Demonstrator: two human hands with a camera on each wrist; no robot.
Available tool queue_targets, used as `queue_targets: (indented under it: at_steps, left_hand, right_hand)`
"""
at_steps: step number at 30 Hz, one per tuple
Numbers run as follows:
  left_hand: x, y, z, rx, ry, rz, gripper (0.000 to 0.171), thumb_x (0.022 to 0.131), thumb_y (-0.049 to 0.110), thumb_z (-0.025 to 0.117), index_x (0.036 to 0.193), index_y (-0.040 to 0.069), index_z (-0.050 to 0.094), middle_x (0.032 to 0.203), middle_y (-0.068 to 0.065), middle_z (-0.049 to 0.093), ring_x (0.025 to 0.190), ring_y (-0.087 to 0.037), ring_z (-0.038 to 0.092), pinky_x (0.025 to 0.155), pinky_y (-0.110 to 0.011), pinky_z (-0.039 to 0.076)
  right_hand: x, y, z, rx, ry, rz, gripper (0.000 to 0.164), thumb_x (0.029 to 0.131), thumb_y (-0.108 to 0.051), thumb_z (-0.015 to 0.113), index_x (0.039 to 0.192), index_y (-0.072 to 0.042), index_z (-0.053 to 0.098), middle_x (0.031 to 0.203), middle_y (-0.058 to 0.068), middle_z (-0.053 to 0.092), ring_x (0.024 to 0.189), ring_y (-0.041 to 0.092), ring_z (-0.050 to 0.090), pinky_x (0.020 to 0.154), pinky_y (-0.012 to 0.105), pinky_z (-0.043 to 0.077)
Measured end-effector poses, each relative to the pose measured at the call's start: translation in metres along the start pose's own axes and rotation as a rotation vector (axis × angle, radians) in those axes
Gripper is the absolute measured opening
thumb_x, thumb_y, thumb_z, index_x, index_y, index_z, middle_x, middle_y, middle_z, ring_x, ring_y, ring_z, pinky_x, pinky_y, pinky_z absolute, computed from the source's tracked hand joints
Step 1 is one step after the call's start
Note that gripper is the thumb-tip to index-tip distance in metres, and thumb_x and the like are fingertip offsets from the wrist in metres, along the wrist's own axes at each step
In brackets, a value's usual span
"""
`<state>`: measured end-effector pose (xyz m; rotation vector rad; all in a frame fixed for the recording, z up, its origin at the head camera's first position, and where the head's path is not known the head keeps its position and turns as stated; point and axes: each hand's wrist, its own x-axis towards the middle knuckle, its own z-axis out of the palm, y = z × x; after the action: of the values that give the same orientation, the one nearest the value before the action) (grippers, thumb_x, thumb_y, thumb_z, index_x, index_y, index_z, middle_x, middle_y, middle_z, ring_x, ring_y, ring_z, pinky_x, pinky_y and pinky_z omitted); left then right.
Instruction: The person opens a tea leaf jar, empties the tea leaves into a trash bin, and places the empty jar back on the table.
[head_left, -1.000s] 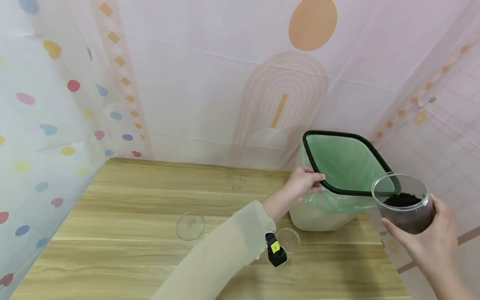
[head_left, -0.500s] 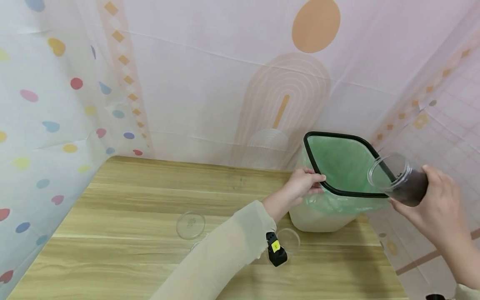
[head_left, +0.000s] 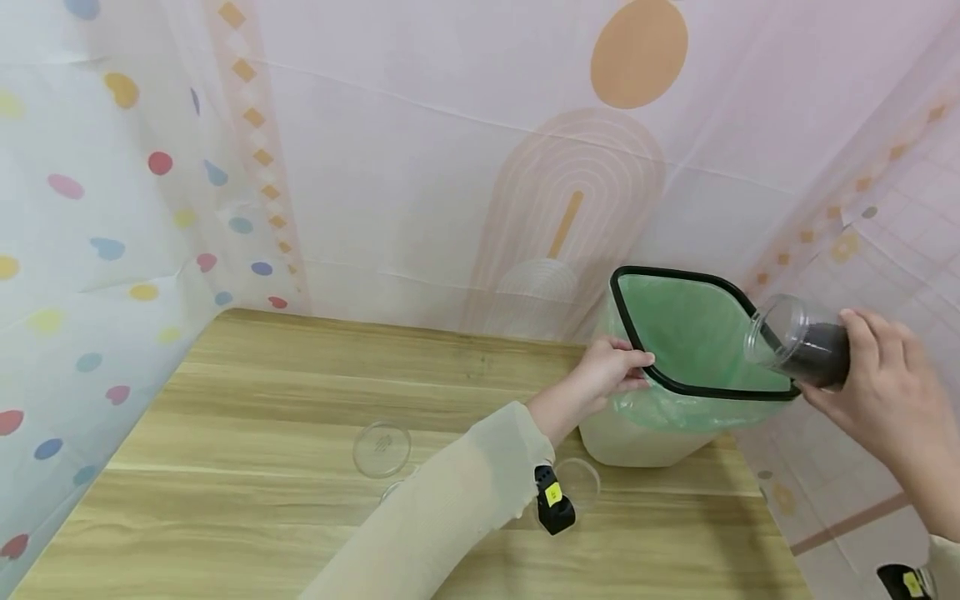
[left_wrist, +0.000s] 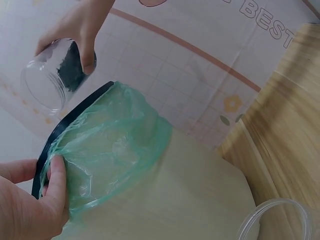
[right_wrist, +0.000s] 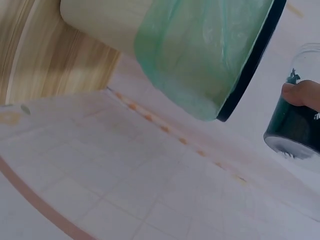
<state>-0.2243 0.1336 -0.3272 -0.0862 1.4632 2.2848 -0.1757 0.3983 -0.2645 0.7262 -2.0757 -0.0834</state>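
Observation:
A clear plastic jar (head_left: 819, 353) lies tipped nearly on its side in my right hand (head_left: 892, 396), mouth toward the bin. Dark, soil-like crumbs (left_wrist: 71, 67) fill its lower part, some spreading along the wall. Its mouth overlaps the right part of the black rim (head_left: 693, 390) in the head view. With thumb and fingers, my left hand (head_left: 600, 372) pinches the rim's near left side and the bag folded over it. Green bag plastic (head_left: 667, 333) lines the pale trash bin (head_left: 633, 446). Thumb and fingers of my right hand wrap the jar's base end.
Two clear round lids, one left (head_left: 382, 450) and one right (head_left: 581, 485), lie on the wooden table (head_left: 262, 400); my left sleeve partly hides another clear edge. The bin stands at the table's right edge. Patterned cloth (head_left: 390, 167) hangs behind and at both sides.
My right hand has raised the jar and tipped it from nearly upright toward the bin, so the dark crumbs shift along its wall. My left hand keeps its hold on the rim.

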Motion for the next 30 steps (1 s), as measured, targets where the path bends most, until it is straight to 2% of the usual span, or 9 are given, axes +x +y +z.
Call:
queue_targets:
  at_steps: [4, 9, 11, 15, 18, 23, 30]
  left_hand:
    - [0.001, 0.001, 0.001, 0.007, -0.011, 0.007, 0.041, 0.085, -0.004, 0.063, 0.12, -0.007, 0.042, 0.085, -0.01, 0.049, 0.06, -0.016, 0.05, 0.083, -0.038, 0.054]
    - [0.002, -0.001, 0.003, -0.009, -0.012, 0.015, 0.032, 0.084, -0.006, 0.062, 0.11, -0.004, 0.043, 0.083, -0.01, 0.049, 0.059, -0.016, 0.049, 0.083, -0.039, 0.054]
    - [0.002, -0.002, 0.003, -0.017, -0.009, 0.016, 0.03, 0.083, -0.007, 0.062, 0.107, -0.003, 0.043, 0.082, -0.01, 0.048, 0.059, -0.016, 0.048, 0.083, -0.04, 0.053]
    - [0.002, -0.004, 0.003, -0.019, -0.004, 0.021, 0.032, 0.084, -0.007, 0.062, 0.109, -0.004, 0.044, 0.083, -0.01, 0.049, 0.06, -0.016, 0.048, 0.083, -0.04, 0.054]
    - [0.002, -0.004, 0.004, -0.004, -0.004, 0.028, 0.036, 0.084, -0.005, 0.062, 0.115, -0.005, 0.044, 0.087, -0.011, 0.05, 0.06, -0.016, 0.049, 0.081, -0.038, 0.054]
    - [0.001, -0.004, 0.004, 0.017, -0.005, 0.042, 0.04, 0.085, -0.003, 0.063, 0.12, -0.006, 0.043, 0.09, -0.011, 0.051, 0.06, -0.016, 0.049, 0.079, -0.036, 0.055]
    - [0.0, -0.004, 0.006, 0.011, 0.004, 0.042, 0.037, 0.084, -0.005, 0.063, 0.116, -0.006, 0.044, 0.087, -0.011, 0.051, 0.059, -0.016, 0.049, 0.079, -0.037, 0.055]
  right_hand:
    - [0.006, 0.004, 0.0, -0.009, -0.03, -0.045, 0.082, 0.09, -0.06, 0.029, 0.119, 0.016, 0.044, 0.107, 0.038, 0.047, 0.092, 0.055, 0.042, 0.076, 0.06, 0.039]
    - [0.009, 0.006, 0.0, -0.013, -0.079, -0.086, 0.08, 0.09, -0.055, 0.024, 0.124, 0.016, 0.042, 0.109, 0.038, 0.046, 0.095, 0.054, 0.041, 0.078, 0.061, 0.038]
    - [0.01, 0.007, 0.0, -0.007, -0.096, -0.096, 0.075, 0.09, -0.05, 0.025, 0.126, 0.014, 0.041, 0.111, 0.037, 0.046, 0.097, 0.054, 0.04, 0.08, 0.062, 0.038]
    - [0.015, 0.009, -0.003, 0.0, -0.125, -0.131, 0.06, 0.085, -0.028, 0.049, 0.129, 0.013, 0.04, 0.116, 0.036, 0.045, 0.102, 0.053, 0.04, 0.085, 0.06, 0.037]
    - [0.019, 0.009, -0.006, -0.01, -0.143, -0.154, 0.068, 0.072, -0.011, 0.063, 0.13, 0.014, 0.039, 0.12, 0.036, 0.043, 0.105, 0.053, 0.039, 0.089, 0.06, 0.036]
    - [0.024, 0.008, -0.008, -0.028, -0.147, -0.156, 0.075, 0.062, 0.002, 0.069, 0.13, 0.012, 0.039, 0.123, 0.035, 0.043, 0.108, 0.052, 0.039, 0.092, 0.06, 0.035]
    - [0.029, 0.008, -0.009, -0.033, -0.146, -0.173, 0.067, 0.068, 0.003, 0.065, 0.13, 0.011, 0.04, 0.124, 0.034, 0.043, 0.113, 0.051, 0.038, 0.095, 0.061, 0.033]
